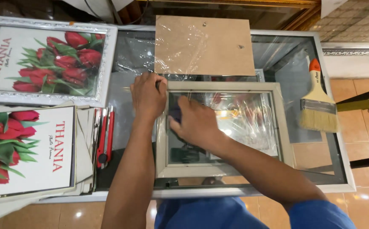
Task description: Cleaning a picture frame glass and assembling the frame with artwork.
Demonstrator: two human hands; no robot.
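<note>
Picture frame (221, 171), pale grey-white, lay flat on glass-topped bench (294, 91), glass pane inside, near front edge

Left hand (148, 96) rested on frame's upper left corner, fingers curled over the corner; grip pressed down on it, not pinching

Right hand (197, 124) lay inside the frame on the glass, fingers drawn together over something small and dark, only partly visible; could not tell what it was

Brown backing board (204, 45), wrapped in clear film, lay just behind the frame

Paintbrush (317, 105), wide, pale bristles, orange-tipped handle, lay to the right, well apart from the frame

Red box cutter (105, 136) lay left of the frame, beside the left forearm

Framed print of red tulips (46, 59), silver moulding, at far left rear

Stack of loose tulip prints (25, 150) at near left, overhanging the bench edge
</note>
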